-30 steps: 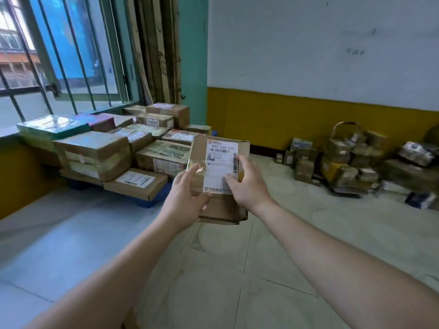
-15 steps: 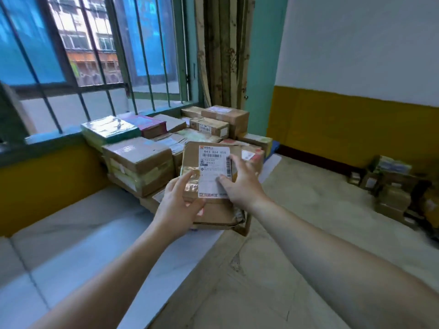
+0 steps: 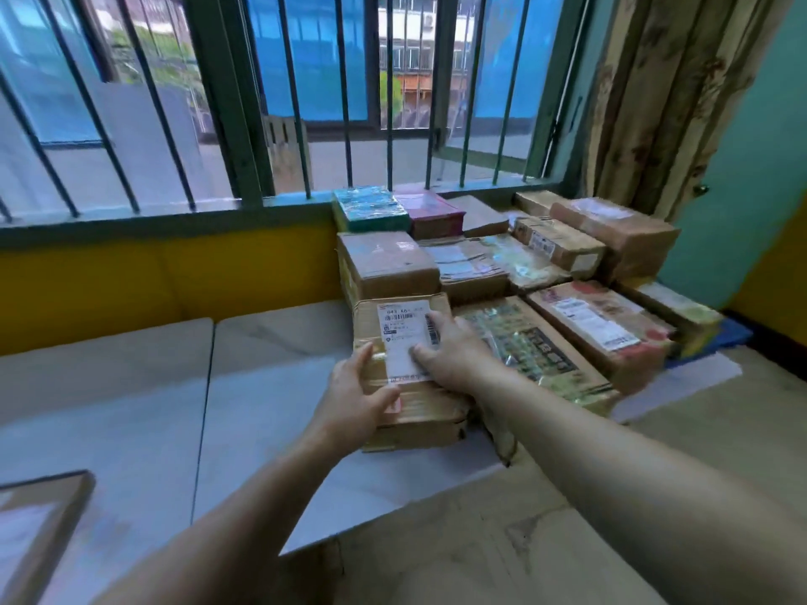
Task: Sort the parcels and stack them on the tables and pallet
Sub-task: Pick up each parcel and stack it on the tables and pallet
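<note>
A flat brown cardboard parcel point(image 3: 406, 338) with a white shipping label lies on top of another brown parcel point(image 3: 419, 423), at the near left edge of a pile of parcels point(image 3: 546, 272) below the window. My left hand point(image 3: 353, 401) grips the labelled parcel's near left edge, thumb on top. My right hand point(image 3: 454, 349) holds its right side, fingers spread over the label. Under the pile a blue pallet point(image 3: 727, 336) shows at the right.
A barred window point(image 3: 349, 102) and yellow wall stand behind the pile. A pale grey table top point(image 3: 153, 386) stretches to the left, with a flat parcel point(image 3: 39, 517) at its near left corner. A patterned curtain point(image 3: 663, 98) hangs at right. Tan floor lies below.
I have turned left and come close to the pile under the window. The labelled parcel, held up in the air before, now lies down on the stack's near left parcel.
</note>
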